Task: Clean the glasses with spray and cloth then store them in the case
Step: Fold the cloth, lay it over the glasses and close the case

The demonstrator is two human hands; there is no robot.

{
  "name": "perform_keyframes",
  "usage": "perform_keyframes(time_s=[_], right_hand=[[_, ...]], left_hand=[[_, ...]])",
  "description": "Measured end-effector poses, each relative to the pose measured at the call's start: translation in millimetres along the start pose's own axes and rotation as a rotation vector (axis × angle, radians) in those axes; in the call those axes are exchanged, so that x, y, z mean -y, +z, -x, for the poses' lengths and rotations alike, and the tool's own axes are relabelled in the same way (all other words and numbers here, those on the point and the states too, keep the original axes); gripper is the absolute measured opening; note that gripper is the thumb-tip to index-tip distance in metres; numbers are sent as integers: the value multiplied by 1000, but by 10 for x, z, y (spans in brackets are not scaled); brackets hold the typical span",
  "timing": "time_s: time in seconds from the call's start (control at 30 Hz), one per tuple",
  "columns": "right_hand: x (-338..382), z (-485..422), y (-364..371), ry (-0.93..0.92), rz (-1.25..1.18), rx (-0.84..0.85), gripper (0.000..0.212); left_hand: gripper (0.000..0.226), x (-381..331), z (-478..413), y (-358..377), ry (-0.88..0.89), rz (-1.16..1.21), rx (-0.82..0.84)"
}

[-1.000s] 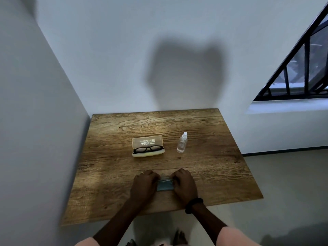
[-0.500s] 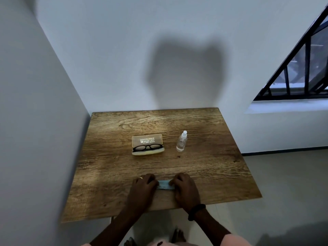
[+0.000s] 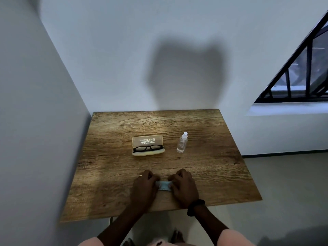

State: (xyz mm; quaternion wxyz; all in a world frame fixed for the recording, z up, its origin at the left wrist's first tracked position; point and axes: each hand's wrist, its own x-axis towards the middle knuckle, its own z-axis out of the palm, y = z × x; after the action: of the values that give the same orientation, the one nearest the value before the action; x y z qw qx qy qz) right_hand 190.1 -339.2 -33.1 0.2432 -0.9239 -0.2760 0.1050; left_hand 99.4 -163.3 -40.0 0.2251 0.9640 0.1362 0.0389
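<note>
A small light-blue cloth [image 3: 163,185] lies folded on the wooden table [image 3: 110,174] near its front edge. My left hand [image 3: 144,188] grips its left end with curled fingers and my right hand [image 3: 184,186] grips its right end. Further back, black-framed glasses [image 3: 148,148] lie in an open yellowish case [image 3: 148,153] whose lid stands up behind them. A clear spray bottle [image 3: 182,143] with a white cap stands upright to the right of the case.
The table stands in a corner, with walls at its left and back edges. A barred window [image 3: 305,75] is high at the right. Grey floor lies to the right of the table, and my feet show below its front edge.
Both hands have stayed on the cloth at the table's front, shifting only slightly. The visible strip of cloth between them looks a little smaller and flatter. Case, glasses and bottle have not moved.
</note>
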Motion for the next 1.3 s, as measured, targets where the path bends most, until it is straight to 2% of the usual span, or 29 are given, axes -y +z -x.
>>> perform_keyframes(time_s=[0.2,0.3,0.43,0.6,0.73,0.93,1.17,1.3], right_hand=[[8,-71,-23,119,-140,43,9],[41,-108,-133,179,-369,44,22],[112,-156,-304,200,-689,19,5],[356,-271,-517,177,-896,-104,2],[601,-414,-736,127,-998,-184,7],[907,-632,-1039,65,-1102,-246,13],[1030,-942,-1095,26,-1138,-278,14],[1004,-1130,-984,104,-1112,-219,14]], left_hand=[[17,-1,9,-32,-132,182,10],[12,-57,-19,-149,-240,399,14],[9,-99,-91,-346,-321,628,-8],[9,-170,-212,-669,-302,796,-134],[15,-247,-338,-986,-321,997,-232],[16,-340,-543,-1426,-284,1132,-292],[14,-319,-769,-1673,-287,1198,-335],[15,-199,-903,-1612,-320,1154,-328]])
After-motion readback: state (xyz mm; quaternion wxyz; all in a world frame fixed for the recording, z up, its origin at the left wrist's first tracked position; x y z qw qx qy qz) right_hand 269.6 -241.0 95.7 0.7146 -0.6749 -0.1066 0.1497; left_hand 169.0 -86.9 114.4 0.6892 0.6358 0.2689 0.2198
